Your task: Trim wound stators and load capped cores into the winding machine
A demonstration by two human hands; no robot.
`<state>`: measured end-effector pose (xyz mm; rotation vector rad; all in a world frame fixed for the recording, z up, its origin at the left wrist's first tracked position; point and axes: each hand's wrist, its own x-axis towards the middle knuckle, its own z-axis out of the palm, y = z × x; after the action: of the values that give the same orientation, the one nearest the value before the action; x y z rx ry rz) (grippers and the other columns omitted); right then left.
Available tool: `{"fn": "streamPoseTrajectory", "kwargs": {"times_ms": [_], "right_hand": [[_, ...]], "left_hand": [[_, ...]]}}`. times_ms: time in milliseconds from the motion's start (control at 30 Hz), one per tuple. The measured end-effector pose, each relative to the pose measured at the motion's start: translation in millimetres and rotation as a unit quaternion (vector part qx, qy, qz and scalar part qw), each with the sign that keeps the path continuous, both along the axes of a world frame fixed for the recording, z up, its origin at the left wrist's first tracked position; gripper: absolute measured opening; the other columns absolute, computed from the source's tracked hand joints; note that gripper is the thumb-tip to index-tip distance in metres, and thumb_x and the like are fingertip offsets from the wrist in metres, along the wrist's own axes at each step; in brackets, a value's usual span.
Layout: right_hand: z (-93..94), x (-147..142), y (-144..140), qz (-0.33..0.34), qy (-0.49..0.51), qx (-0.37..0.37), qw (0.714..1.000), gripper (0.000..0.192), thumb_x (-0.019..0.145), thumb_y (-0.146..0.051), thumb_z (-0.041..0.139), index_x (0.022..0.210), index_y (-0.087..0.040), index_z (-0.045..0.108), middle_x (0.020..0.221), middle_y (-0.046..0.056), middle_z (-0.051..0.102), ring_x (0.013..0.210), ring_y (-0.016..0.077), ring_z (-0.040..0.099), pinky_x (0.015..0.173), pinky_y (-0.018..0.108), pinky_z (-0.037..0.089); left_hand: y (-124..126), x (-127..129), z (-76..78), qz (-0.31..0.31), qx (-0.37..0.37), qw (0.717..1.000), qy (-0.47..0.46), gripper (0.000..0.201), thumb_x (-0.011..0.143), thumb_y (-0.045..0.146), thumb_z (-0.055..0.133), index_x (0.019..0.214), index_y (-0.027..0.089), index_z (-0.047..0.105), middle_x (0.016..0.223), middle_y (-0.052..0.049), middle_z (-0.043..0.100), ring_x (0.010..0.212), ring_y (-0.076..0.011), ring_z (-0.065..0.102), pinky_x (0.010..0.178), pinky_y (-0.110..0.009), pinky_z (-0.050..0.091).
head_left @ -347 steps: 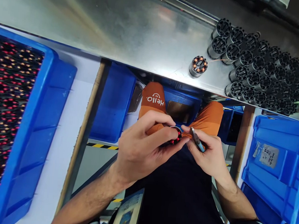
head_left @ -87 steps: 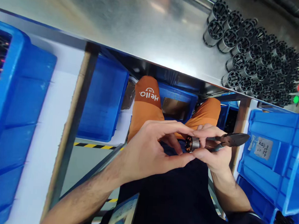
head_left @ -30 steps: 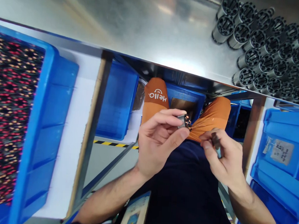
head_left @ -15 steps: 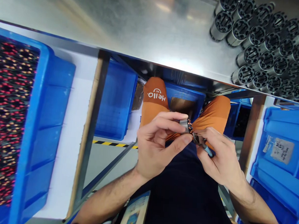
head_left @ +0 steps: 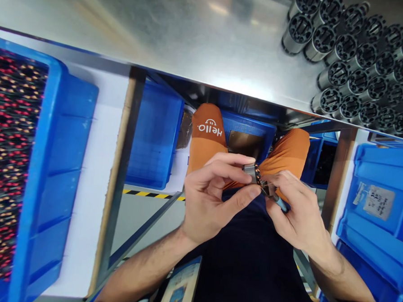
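Just stator (head_left: 252, 172) below table edge (head_left: 225, 85)

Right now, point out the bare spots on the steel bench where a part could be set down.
The shiny steel bench top is bare across its left and middle, from the near edge back. Its right end is crowded with rows of black cylindrical cores. The blue bin of red and copper parts at left is full.
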<state>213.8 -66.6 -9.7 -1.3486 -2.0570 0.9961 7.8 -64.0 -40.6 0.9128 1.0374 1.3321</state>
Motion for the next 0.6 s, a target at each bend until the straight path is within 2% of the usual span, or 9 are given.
{"fn": "streamPoseTrajectory", "kwargs": {"times_ms": [167,333,500,600], "right_hand": [[3.8,0,1,-0.003,-0.022,0.017,1.0,0.023,0.096,-0.005,0.057,0.105,-0.025,0.062,0.083,-0.001,0.059,0.072,0.0199,0.057,0.065,0.036,0.046],[1.8,0,-1,-0.009,-0.031,0.022,0.999,0.023,0.094,-0.004,0.057,0.099,-0.026,0.06,0.082,-0.002,0.064,0.069,0.0181,0.058,0.065,0.034,0.046],[-4.9,-1,-4,-0.024,-0.022,0.017,0.999,0.022,0.097,-0.006,0.065,0.091,-0.026,0.057,0.074,-0.005,0.062,0.061,0.0135,0.054,0.059,0.03,0.042],[-10.5,-2,-4,-0.046,-0.01,-0.013,0.999,0.02,0.094,-0.005,0.066,0.095,-0.025,0.065,0.074,-0.007,0.066,0.058,0.0109,0.057,0.059,0.026,0.044]], "left_hand": [[0,-1,-0.1,-0.005,-0.006,1.0,-0.011,0.023,0.09,0.014,0.102,0.103,0.025,0.088,0.125,-0.005,0.087,0.109,-0.0176,0.087,0.095,-0.024,0.075],[-3,-1,-2.2,-0.006,-0.011,1.0,-0.017,0.025,0.09,0.01,0.101,0.105,0.026,0.088,0.127,-0.004,0.087,0.109,-0.0163,0.088,0.095,-0.022,0.074],[-5,0,-5.8,-0.002,-0.021,1.0,-0.009,0.019,0.092,0.016,0.101,0.101,0.024,0.086,0.124,-0.006,0.087,0.105,-0.0173,0.088,0.093,-0.025,0.076],[-5,3,-9.4,-0.004,-0.022,0.999,-0.027,0.019,0.094,0.017,0.1,0.101,0.023,0.084,0.124,-0.005,0.087,0.105,-0.0168,0.088,0.094,-0.026,0.075]]}}
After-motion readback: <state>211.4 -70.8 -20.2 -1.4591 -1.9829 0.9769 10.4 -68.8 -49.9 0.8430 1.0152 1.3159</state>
